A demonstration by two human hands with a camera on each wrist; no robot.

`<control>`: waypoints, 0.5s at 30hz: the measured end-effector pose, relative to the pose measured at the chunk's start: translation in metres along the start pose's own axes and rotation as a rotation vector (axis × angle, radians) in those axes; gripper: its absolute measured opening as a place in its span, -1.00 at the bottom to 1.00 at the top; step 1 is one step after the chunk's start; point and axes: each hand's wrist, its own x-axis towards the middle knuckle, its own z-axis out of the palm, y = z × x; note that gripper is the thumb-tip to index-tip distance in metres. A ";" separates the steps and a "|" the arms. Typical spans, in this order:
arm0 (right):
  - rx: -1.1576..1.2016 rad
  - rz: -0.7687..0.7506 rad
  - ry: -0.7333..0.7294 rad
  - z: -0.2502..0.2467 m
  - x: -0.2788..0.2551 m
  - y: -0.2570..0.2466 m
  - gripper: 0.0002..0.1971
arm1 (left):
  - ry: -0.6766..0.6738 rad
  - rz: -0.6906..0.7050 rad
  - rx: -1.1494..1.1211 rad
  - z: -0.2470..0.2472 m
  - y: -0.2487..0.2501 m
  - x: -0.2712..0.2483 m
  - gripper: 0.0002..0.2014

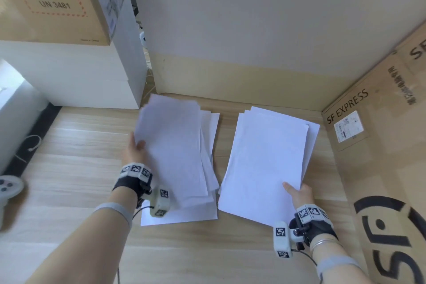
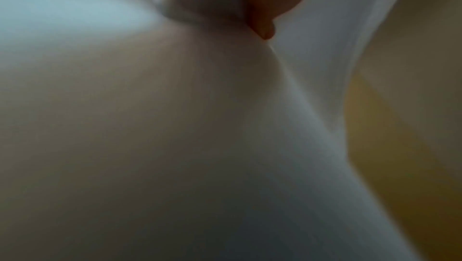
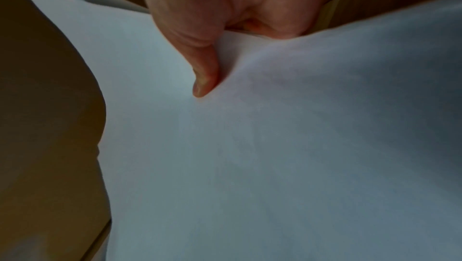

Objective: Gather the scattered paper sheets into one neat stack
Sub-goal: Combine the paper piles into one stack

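Hidden: most of my fingers, under paper. Left hand (image 1: 134, 152) pinched the left sheaf (image 1: 175, 145) at its left edge, raised over loose sheets (image 1: 184, 214) on the tabletop (image 1: 76, 145). Right hand (image 1: 300, 193) pinched the right sheaf (image 1: 265, 163) at its near corner, thumb (image 3: 205, 79) on top.

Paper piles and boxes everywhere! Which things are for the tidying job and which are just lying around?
For the job:
left paper pile, held by the left hand
right paper pile, held by the right hand

Just lying around:
cardboard boxes
white boxes
game controller
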 end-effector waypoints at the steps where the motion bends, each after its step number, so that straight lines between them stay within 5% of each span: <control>1: -0.010 0.009 -0.013 -0.002 0.002 0.000 -0.75 | 0.028 0.030 -0.059 -0.004 0.010 0.004 -0.50; 5: -0.036 0.026 -0.091 0.006 0.003 -0.005 -0.73 | 0.068 0.100 -0.189 -0.005 0.042 0.008 -0.50; 9: 0.025 0.051 -0.226 0.025 -0.014 -0.016 -0.93 | -0.220 0.078 -0.065 0.027 0.055 -0.010 -0.39; 13: -0.042 0.025 -0.277 0.045 -0.022 -0.018 -0.91 | -0.358 0.128 0.158 0.063 0.050 -0.035 -0.80; 15: -0.155 -0.006 -0.315 0.049 -0.020 -0.019 -0.91 | -0.388 0.140 0.211 0.073 0.048 -0.040 -0.78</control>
